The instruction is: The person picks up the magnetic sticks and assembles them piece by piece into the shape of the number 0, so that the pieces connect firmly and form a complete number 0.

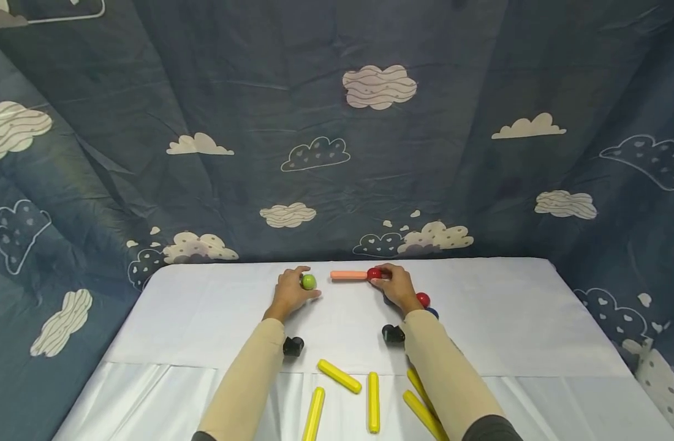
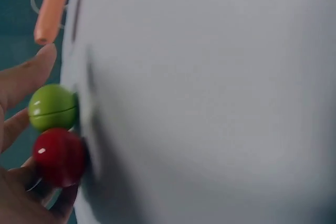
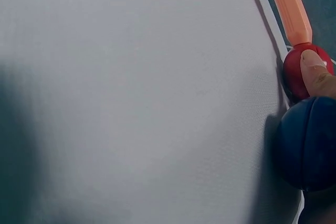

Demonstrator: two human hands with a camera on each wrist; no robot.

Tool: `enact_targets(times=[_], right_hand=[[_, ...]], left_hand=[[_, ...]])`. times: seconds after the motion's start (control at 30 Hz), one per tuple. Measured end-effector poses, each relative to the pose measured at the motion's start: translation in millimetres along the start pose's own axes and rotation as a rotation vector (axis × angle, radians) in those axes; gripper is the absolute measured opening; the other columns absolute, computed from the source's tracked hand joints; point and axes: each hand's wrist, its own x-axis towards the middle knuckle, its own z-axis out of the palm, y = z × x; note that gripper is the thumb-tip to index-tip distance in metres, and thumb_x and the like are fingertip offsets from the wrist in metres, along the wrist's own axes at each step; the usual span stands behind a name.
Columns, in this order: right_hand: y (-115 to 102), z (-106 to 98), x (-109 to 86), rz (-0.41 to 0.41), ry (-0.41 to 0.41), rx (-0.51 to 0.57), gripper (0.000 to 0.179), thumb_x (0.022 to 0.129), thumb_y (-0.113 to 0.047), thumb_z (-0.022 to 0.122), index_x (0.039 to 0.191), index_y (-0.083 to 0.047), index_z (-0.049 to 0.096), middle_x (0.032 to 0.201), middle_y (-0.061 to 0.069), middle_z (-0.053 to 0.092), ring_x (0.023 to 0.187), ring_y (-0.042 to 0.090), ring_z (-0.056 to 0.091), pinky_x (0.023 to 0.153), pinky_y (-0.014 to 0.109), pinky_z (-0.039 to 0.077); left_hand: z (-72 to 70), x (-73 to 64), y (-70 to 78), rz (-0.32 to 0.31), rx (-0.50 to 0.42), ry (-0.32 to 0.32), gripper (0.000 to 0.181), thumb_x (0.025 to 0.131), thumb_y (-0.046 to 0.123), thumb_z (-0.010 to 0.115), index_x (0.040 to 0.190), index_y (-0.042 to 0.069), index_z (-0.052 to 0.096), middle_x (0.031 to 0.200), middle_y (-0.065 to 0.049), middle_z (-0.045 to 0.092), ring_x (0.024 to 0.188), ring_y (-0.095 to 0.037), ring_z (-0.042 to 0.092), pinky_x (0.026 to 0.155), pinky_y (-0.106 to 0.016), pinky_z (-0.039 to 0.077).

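Note:
My left hand (image 1: 293, 293) is around a green ball (image 1: 308, 282) on the white table, with thumb and fingers spread wide. In the left wrist view a dark red ball (image 2: 60, 157) touches the green ball, with fingers behind it. My right hand (image 1: 396, 286) pinches another red ball (image 1: 374, 274), the thumb lying on it in the right wrist view. An orange stick (image 1: 348, 275) lies along the far edge, its right end meeting that pinched ball. Close to the right hand sits a blue ball (image 3: 307, 142).
Beside the right forearm lie a further red ball (image 1: 423, 299) and a partly hidden blue ball (image 1: 432, 313). Several yellow sticks (image 1: 373, 402) lie nearer the front. Behind the table hangs a dark cloth with clouds (image 1: 315, 196).

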Motion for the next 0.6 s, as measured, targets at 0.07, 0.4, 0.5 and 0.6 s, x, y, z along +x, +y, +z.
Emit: enact_targets(times=[0.07, 0.4, 0.5, 0.6], right_hand=[[-0.6, 0.0, 1.0, 0.004, 0.004, -0.006, 0.045, 0.088, -0.011, 0.070, 0.130, -0.002, 0.057, 0.126, 0.019, 0.059, 0.116, 0.032, 0.052, 0.107, 0.049, 0.038], [-0.7, 3.7, -1.2, 0.008, 0.013, -0.009, 0.045, 0.088, -0.009, 0.070, 0.130, -0.002, 0.057, 0.126, 0.019, 0.059, 0.115, 0.032, 0.053, 0.106, 0.048, 0.039], [-2.1, 3.9, -0.1, -0.008, 0.019, -0.010, 0.044, 0.088, -0.008, 0.069, 0.130, -0.002, 0.057, 0.125, 0.018, 0.059, 0.113, 0.031, 0.053, 0.105, 0.047, 0.041], [-2.8, 3.9, -0.1, -0.010, 0.016, -0.010, 0.044, 0.089, -0.008, 0.069, 0.130, -0.002, 0.057, 0.125, 0.019, 0.059, 0.112, 0.031, 0.053, 0.103, 0.046, 0.042]], left_hand=[[4.9, -0.3, -2.5, -0.003, -0.012, 0.030, 0.063, 0.078, 0.023, 0.082, 0.133, 0.008, 0.055, 0.115, -0.016, 0.057, 0.111, -0.034, 0.049, 0.096, -0.049, 0.043], [11.9, 1.9, -6.8, -0.012, -0.007, 0.103, 0.041, 0.080, 0.017, 0.079, 0.118, 0.005, 0.067, 0.114, -0.012, 0.065, 0.109, -0.032, 0.056, 0.097, -0.047, 0.044], [11.0, 4.8, -2.7, -0.014, -0.009, 0.087, 0.042, 0.081, 0.019, 0.078, 0.119, 0.005, 0.066, 0.116, -0.011, 0.067, 0.110, -0.032, 0.057, 0.098, -0.046, 0.043], [11.6, 6.8, 1.1, -0.017, -0.004, 0.072, 0.042, 0.082, 0.020, 0.077, 0.120, 0.006, 0.066, 0.117, -0.010, 0.067, 0.111, -0.032, 0.057, 0.099, -0.046, 0.042]])
